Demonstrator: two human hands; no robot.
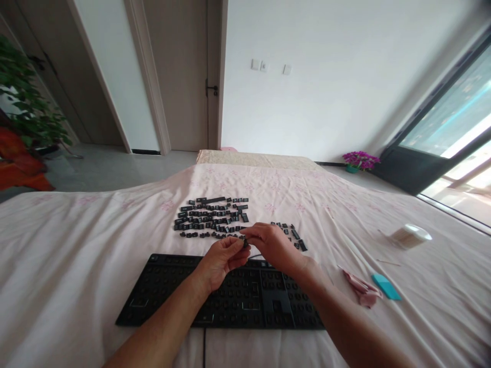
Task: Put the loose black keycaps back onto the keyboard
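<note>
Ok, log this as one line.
left hand: holding small dark piece | right hand: touching same piece | beneath hands: black rectangular keyboard, mostly uncapped | beyond: loose black plastic keycaps in rows on pink floral cloth

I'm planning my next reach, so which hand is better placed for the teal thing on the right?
Probably your right hand: it is on that side, nearer the teal thing, while your left hand is farther across. Both hands' fingers meet at a small dark piece.

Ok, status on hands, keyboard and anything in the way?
Left hand and right hand together, fingers on a small dark piece. Keyboard below; loose keycaps beyond. Forearms hide part of the keyboard.
</note>
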